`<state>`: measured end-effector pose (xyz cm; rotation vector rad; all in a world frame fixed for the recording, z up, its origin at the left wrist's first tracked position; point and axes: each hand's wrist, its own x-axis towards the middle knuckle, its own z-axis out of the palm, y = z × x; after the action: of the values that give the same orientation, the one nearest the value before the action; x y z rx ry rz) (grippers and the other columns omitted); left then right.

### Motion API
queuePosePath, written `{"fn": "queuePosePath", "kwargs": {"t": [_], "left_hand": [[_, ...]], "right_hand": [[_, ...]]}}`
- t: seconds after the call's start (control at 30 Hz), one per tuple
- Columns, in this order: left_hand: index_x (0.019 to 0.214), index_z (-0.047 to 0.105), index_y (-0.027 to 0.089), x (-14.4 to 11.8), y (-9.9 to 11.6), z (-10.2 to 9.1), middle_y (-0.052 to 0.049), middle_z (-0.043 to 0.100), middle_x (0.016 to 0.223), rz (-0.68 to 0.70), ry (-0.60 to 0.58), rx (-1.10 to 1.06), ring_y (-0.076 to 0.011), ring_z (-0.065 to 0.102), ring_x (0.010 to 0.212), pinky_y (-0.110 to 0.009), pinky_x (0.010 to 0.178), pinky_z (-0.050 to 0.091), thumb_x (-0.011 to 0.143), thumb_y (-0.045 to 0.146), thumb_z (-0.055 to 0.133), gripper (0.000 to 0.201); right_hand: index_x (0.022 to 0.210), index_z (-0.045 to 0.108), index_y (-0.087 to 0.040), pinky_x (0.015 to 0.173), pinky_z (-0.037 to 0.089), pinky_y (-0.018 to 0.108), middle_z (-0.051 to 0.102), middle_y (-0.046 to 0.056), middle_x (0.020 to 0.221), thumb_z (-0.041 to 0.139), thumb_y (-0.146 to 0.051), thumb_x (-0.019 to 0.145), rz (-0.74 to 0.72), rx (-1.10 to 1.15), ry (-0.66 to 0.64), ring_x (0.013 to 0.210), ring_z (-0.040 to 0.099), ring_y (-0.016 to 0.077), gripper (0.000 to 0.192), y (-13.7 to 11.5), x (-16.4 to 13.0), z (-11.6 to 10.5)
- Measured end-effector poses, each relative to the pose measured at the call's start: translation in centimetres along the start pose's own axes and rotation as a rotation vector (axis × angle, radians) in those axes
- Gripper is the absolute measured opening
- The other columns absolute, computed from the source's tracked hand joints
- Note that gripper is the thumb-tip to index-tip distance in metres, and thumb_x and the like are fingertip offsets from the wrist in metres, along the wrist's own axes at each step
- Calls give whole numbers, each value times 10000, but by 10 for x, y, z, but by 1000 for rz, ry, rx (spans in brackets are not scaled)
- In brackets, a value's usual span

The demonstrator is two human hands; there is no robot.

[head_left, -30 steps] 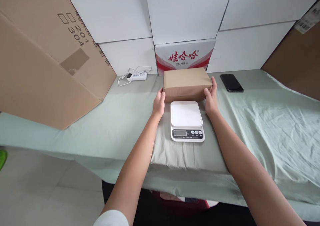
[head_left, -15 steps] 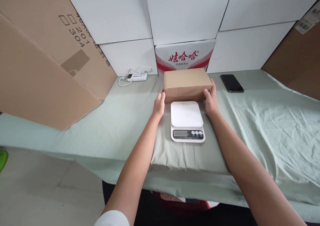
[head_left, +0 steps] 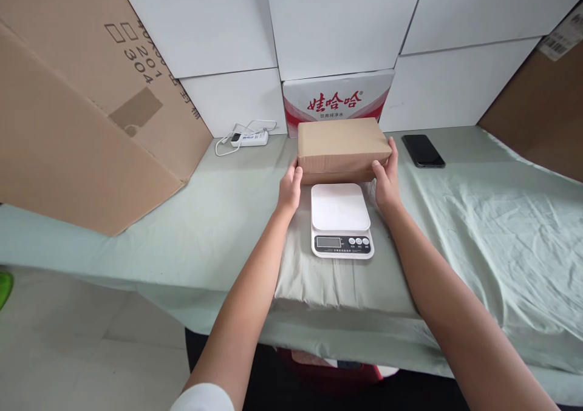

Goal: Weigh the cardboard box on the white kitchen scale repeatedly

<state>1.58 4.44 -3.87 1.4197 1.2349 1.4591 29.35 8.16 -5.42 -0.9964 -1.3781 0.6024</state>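
Note:
A small brown cardboard box (head_left: pixel 342 147) sits just behind a white kitchen scale (head_left: pixel 341 218) on the pale green cloth. My left hand (head_left: pixel 290 187) grips the box's left end and my right hand (head_left: pixel 386 179) grips its right end. The box looks slightly lifted off the cloth, its near bottom edge above the scale's back rim. The scale's platform is bare and its display and buttons face me.
A black phone (head_left: pixel 423 150) lies right of the box. A white power strip with cable (head_left: pixel 248 136) lies at the back left. A large cardboard sheet (head_left: pixel 86 107) leans at left. A red-and-white printed carton (head_left: pixel 337 101) and white boxes stand behind.
The box has risen a little between my hands and its front edge has tipped up. Both hands moved up with it.

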Motion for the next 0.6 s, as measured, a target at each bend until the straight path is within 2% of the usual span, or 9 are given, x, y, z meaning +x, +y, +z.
{"fn": "queuePosePath", "kwargs": {"t": [0.2,0.3,0.4,0.5,0.6], "left_hand": [[1604,656,263,-7,22,-1,-101,696,1676,131,21,14,-350,566,1643,-469,1359,462,1026,827,493,824],[1614,649,274,-21,36,-7,-99,709,1657,178,23,8,-349,605,1604,-455,1316,501,1044,814,477,803],[1616,648,274,-50,48,-21,-108,728,1623,191,32,-27,-358,626,1582,-467,1300,524,1044,801,508,790],[1581,675,303,-86,53,-32,-103,758,1568,180,30,-22,-362,651,1555,-488,1268,565,1048,795,510,744],[1561,688,311,-114,49,-33,-118,780,1525,190,26,-49,-369,674,1534,-516,1262,578,1061,772,504,704]], "right_hand": [[1759,298,-352,1488,210,692,349,92,1883,601,-877,908,-108,-66,23,1805,253,402,1045,-27,-2,-3],[1756,291,-393,1466,245,731,361,79,1870,571,-895,913,-164,-81,12,1786,300,427,1020,-45,-6,-8],[1749,291,-429,1442,299,746,386,73,1858,573,-884,929,-218,-118,-16,1754,371,455,979,-64,-24,-16],[1744,331,-433,1415,362,743,414,89,1837,630,-856,921,-261,-140,-58,1725,413,484,972,-76,-55,-27],[1727,384,-421,1428,335,748,443,103,1803,652,-829,921,-279,-163,-13,1718,405,483,943,-77,-84,-35]]}}
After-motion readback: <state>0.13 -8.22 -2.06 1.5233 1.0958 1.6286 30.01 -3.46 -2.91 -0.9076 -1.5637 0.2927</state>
